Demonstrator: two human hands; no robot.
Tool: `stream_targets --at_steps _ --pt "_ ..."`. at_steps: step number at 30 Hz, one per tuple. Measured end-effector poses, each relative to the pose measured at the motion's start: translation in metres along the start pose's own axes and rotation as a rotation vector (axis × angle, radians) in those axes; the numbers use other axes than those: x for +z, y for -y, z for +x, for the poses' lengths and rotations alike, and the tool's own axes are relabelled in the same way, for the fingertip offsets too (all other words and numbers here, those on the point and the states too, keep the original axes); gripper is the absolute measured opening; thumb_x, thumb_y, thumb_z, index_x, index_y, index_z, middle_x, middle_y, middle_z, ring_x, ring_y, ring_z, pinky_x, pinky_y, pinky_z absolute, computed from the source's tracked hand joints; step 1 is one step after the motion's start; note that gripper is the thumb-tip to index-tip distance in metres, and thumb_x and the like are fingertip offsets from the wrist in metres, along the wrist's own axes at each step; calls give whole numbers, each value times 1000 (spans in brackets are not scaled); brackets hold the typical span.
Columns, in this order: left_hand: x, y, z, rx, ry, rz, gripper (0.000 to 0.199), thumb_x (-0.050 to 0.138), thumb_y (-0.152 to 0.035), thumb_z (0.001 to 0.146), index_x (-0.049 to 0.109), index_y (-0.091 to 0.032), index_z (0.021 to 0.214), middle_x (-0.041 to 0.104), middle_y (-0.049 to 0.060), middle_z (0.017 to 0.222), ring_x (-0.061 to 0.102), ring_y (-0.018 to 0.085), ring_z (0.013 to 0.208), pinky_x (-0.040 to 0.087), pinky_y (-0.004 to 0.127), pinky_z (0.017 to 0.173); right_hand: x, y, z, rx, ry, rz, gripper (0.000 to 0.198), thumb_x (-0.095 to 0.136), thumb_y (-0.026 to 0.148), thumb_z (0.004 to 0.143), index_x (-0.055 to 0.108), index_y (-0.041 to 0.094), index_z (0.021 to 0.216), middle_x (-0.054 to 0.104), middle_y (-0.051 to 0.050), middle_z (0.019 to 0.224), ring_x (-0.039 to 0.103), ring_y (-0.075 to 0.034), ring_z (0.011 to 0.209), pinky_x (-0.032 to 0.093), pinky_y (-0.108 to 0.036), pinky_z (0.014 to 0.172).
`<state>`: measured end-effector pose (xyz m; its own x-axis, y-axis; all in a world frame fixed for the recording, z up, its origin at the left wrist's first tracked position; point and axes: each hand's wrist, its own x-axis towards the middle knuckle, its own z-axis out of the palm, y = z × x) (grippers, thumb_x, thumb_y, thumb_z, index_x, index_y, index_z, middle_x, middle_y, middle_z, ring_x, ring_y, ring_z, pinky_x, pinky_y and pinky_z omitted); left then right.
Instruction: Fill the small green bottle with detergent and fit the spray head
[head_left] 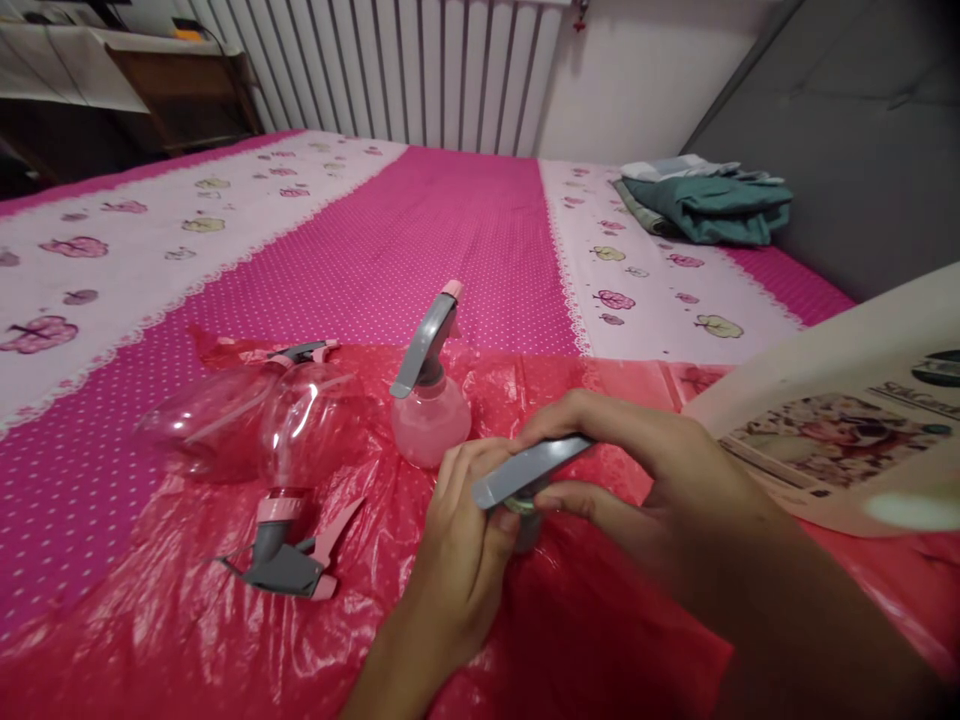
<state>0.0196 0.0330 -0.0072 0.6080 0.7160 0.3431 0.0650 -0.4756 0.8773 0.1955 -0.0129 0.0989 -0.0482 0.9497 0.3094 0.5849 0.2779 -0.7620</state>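
Grey spray-trigger head (529, 470) held low centre, over red plastic sheet (225, 630). Left hand (461, 560) curled under, thumb on lever tip; right hand (637, 470) pinched round top, fingers closed. Likely light, stiff, smooth plastic; best gripped at collar, not thin lever. Grey, long flat lever, dark collar beneath.
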Motion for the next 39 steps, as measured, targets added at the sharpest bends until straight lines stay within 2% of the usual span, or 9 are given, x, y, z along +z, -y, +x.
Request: stream_targets --at_steps 7,12,17,20,22,27,31,35,39 --pt "2 7 -1 39 -42 -27 62 32 -72 107 57 -27 142 64 11 134 58 30 121 47 47 106 2 -1 -5 54 10 -9 11 75 13 90 68 20 95 68 11 92 64 1 82 45 -7 66" --pt "3 7 1 97 -79 52 57 33 -70 108 60 -27 133 68 8 123 61 28 110 49 42 97 3 0 -9 53 67 -29 13 72 11 94 70 21 99 69 12 99 66 1 87 46 -8 69" --pt "2 3 1 114 -93 81 42 42 -57 112 61 -27 134 68 9 128 63 29 116 48 42 99 4 -1 -14 -20 -1 -29 40 73 1 90 67 31 117 69 16 106 66 5 96 47 3 86" --pt "0 1 1 107 -77 52 42 42 -58 112 64 -27 131 68 9 130 62 31 120 47 43 102 6 -6 -18 68 -58 -89 73 82 14 89 48 39 148 70 10 105 71 -4 96 52 -5 65" --pt "-1 1 2 105 -77 44 44 42 -60 111 65 -27 127 69 9 128 61 31 119 47 44 102 6 -8 -19 75 -81 -106 80 87 25 87 42 38 152 70 8 100 73 -8 91 49 -10 55" --pt "0 5 1 85 -91 8 33 46 -52 112 61 -29 130 67 7 131 61 29 121 46 43 102 -4 -6 -22 -34 -56 -55 46 88 40 88 62 33 124 68 8 114 69 -1 86 54 0 75" --pt "1 5 0 36 -100 27 29 47 -48 113 61 -32 132 68 6 132 63 29 118 48 43 98 -13 1 -29 64 49 81 47 73 26 100 55 39 141 64 6 130 70 -3 99 56 -1 82" --pt "0 1 2 51 -97 83 34 44 -53 112 64 -30 127 70 7 127 62 31 118 48 44 95 -16 3 -33 29 103 244 40 42 54 114 63 36 143 62 -1 134 65 -11 121 57 -13 103" --pt "0 0 2 52 -81 49 37 39 -54 113 65 -31 126 69 7 127 61 31 119 47 44 95 -13 -3 -27 171 30 328 42 34 54 117 65 33 137 69 0 117 70 -4 91 58 -7 77"
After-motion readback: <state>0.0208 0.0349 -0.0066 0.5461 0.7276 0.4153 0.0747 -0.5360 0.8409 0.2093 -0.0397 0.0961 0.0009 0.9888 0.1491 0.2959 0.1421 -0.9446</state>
